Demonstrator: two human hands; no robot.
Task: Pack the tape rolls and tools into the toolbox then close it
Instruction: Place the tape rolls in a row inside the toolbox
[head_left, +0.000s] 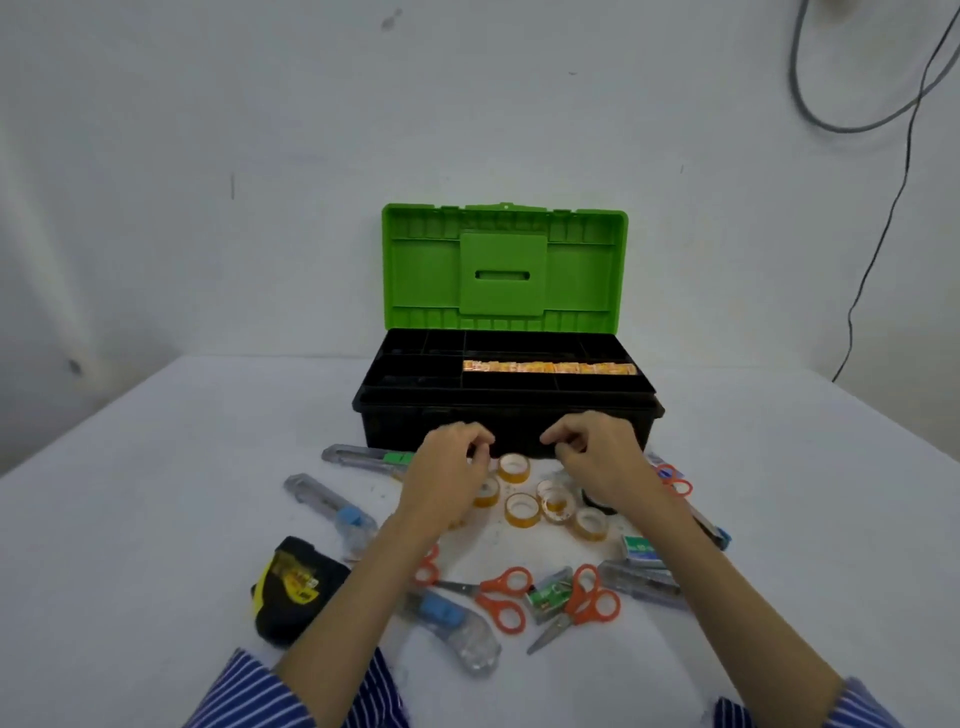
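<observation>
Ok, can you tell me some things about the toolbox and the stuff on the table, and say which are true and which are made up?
1. The toolbox lid is standing open. True.
2. The lid is red. False: it is green, and the box is black.
3. Small tape rolls lie on the table in front of the box. True.
4. The scissors have blue handles. False: the handles are orange.
5. The left hand and right hand are inside the box. False: both are above the tape rolls, in front of the box.
</observation>
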